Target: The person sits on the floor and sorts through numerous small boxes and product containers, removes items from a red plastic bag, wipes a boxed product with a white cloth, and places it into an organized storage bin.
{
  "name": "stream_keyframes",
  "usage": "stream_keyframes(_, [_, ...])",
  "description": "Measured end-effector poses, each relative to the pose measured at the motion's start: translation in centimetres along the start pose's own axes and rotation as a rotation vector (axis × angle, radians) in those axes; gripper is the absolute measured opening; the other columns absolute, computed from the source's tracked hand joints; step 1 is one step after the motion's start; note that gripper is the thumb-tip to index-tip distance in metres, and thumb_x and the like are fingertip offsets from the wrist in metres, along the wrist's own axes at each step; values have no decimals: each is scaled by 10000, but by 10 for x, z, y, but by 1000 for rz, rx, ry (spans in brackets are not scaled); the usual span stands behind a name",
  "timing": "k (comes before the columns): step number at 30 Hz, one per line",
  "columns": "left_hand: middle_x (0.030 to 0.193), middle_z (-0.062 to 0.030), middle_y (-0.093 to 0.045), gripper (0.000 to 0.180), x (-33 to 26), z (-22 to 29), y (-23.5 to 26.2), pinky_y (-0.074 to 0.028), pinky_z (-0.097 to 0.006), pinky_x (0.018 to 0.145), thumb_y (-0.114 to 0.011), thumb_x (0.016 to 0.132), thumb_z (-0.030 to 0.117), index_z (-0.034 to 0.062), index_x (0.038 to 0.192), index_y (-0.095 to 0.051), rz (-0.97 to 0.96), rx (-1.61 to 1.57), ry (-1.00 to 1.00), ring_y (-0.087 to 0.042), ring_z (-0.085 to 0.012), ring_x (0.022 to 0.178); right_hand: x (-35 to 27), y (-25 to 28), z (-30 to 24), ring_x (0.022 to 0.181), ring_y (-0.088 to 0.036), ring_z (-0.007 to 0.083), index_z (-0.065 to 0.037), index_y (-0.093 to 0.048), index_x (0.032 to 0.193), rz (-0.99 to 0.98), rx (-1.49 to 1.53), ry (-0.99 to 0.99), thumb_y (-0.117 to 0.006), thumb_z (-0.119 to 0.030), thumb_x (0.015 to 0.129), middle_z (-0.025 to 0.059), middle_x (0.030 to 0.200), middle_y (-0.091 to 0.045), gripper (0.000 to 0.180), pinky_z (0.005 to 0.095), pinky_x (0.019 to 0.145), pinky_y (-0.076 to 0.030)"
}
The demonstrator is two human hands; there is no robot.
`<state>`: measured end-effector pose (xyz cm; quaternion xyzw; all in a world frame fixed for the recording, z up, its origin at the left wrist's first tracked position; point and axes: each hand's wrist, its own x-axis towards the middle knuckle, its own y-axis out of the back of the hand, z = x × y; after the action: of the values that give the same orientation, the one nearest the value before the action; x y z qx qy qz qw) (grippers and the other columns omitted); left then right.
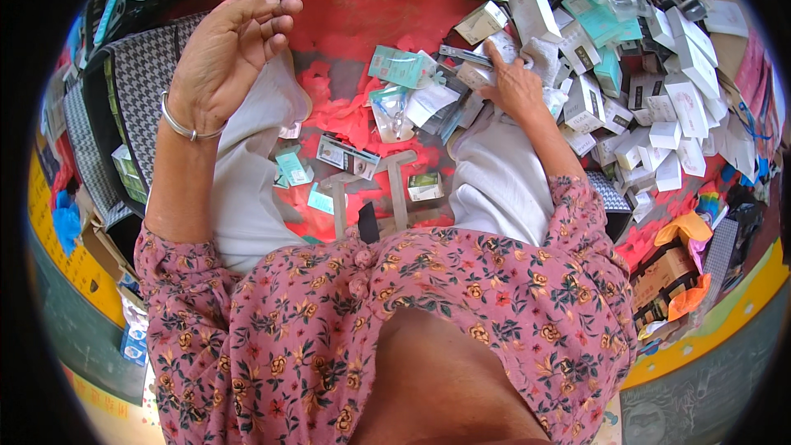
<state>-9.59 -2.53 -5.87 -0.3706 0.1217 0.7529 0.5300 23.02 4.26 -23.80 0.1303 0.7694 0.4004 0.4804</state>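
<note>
My left hand [231,53] is raised above my left knee, its fingers loosely bent and apart, with nothing in them. A metal bangle [188,130] circles that wrist. Beside my right knee, my right hand [517,84] reaches down with thumb and forefinger spread, next to a small white box [475,75]; I cannot tell whether it presses on it. Just left of this hand lie a teal carton [398,66], a clear plastic pouch [390,114] and a white paper piece [431,102]. Between my legs are a printed flat box [348,156] and a small green-and-white box [425,187].
A big heap of white boxes [684,111] and teal cartons [606,21] fills the right side. Checked fabric bags [140,74] stand at left. Torn red sheeting [346,12] covers the ground. Near the lower right sits a brown carton [663,276] with orange wrapping.
</note>
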Motion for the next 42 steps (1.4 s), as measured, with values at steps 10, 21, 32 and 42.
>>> stream_keyframes(10, [917,-57,-552,292,0,2,2,-438,-192,673,-501,818,95,-31,1081,-487,14,-37,12,-523,-95,777,11,17,16,753,-608,291,-179,-495,1122,37,-305,96,-459,-134,812,155,807,-590,315,402,624,-477])
stream_keyframes(21, [914,-60,-561,284,-4,3,9,-428,-200,677,-484,827,102,-28,1080,-494,34,-44,14,-520,-98,781,16,166,57,755,-595,290,-79,-452,1135,1163,-182,-64,-674,-366,680,134,861,-608,582,365,623,-465])
stream_keyframes(32, [815,-36,-557,165,-6,5,-17,-433,-175,563,-454,811,48,16,967,-497,11,-74,82,-536,-79,659,34,-8,-1,659,-595,208,-132,-323,1257,28,-466,733,-406,-115,816,127,904,-529,449,297,505,-462])
stream_keyframes(42, [810,-27,-547,208,-9,2,-6,-421,-195,599,-468,818,99,24,1007,-512,38,-16,2,-512,-84,682,30,86,43,680,-569,368,-21,-405,1129,573,-121,176,-554,-53,633,259,869,-508,520,423,558,-472])
